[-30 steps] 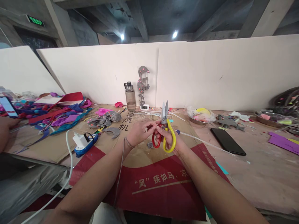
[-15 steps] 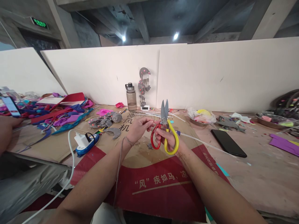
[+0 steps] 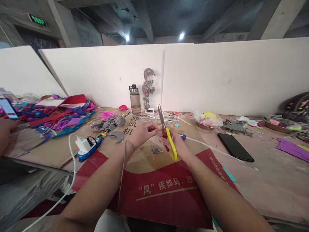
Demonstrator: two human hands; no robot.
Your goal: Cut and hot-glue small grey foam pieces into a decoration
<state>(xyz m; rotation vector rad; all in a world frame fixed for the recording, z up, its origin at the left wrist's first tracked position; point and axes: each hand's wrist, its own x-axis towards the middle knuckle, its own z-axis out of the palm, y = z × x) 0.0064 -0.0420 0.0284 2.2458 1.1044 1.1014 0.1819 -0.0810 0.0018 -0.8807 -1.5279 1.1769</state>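
My right hand (image 3: 175,140) grips a pair of scissors (image 3: 171,143) with one yellow and one red handle, their blades pointing up and nearly together. Close beside the scissors, my left hand (image 3: 145,132) is closed in a pinch; what lies between its fingertips is too small to make out. Grey yarn (image 3: 124,161) loops round my left wrist and trails down along the forearm. Below the hands, a small grey tangled piece (image 3: 155,150) rests on the cardboard (image 3: 142,162). Left of the hands lie a grey felt crescent (image 3: 117,136) and a ball of grey yarn (image 3: 120,120).
A water bottle (image 3: 135,102) and a grey hanging ornament (image 3: 148,85) stand by the white board (image 3: 101,77). At right are a black phone (image 3: 235,147) and a bowl (image 3: 206,125). A power strip (image 3: 89,150) with a white cable and colourful felt scraps (image 3: 70,122) lie left.
The scissors have turned in my right hand, so the blades lean left and look nearly closed; they were parted before. My left hand stays almost in place.
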